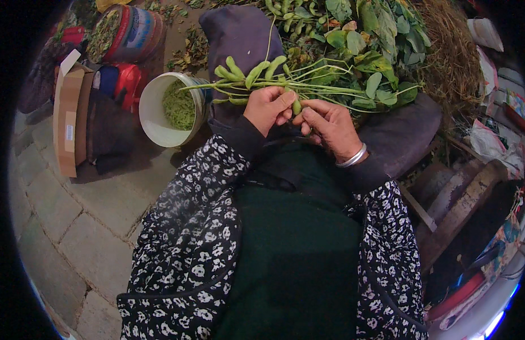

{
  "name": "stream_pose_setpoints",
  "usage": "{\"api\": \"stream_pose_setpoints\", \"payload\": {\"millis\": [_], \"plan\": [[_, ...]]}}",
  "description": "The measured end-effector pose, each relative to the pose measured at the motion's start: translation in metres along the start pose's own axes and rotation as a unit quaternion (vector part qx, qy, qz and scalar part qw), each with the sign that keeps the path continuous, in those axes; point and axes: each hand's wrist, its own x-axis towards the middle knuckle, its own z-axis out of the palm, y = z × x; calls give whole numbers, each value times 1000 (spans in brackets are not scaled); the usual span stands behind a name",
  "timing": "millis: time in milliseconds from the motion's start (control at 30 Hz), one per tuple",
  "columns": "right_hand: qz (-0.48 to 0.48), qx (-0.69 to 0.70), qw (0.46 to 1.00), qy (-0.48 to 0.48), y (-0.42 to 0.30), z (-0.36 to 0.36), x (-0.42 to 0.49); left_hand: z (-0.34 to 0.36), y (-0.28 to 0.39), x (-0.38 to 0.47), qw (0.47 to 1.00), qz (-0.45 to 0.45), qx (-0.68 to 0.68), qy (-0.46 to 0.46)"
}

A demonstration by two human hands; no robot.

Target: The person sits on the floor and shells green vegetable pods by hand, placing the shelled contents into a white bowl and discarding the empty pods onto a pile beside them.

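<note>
A green soybean stalk (330, 90) with plump pods (233, 70) lies across my lap, its leaves towards the right. My left hand (271, 106) is closed around the stems. Between the fingertips of both hands is a single green pod (296, 106), which my right hand (328, 125), with a silver bangle (354, 156) at the wrist, pinches from the other side. Left of my knee, a tilted white plastic bucket (154, 110) holds many small green pieces (178, 106), too small to tell apart. Whether the pod is still attached is hidden by the fingers.
Leafy soybean plants (373, 38) are heaped beyond my knees, beside a pile of dry brown stalks (449, 63). An open cardboard box (71, 123) stands on the paving at left, below a large tub (135, 34) of plant scraps. Wooden furniture (466, 208) is at right.
</note>
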Motion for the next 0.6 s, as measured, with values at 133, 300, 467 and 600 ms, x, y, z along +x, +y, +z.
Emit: {"api": "stream_pose_setpoints", "payload": {"millis": [133,300,467,600], "plan": [[21,16,999,-19,4,-2,5,-9,1,0,992,-41,-94,-80],[-53,-147,987,-20,13,0,4,1,-1,-7,989,-18,143,-20],[58,11,998,-3,24,-11,8,-10,-9,-4,995,-3,79,-64],[-28,-219,974,43,11,-8,12,-8,-10,-5,997,-62,26,-28]]}}
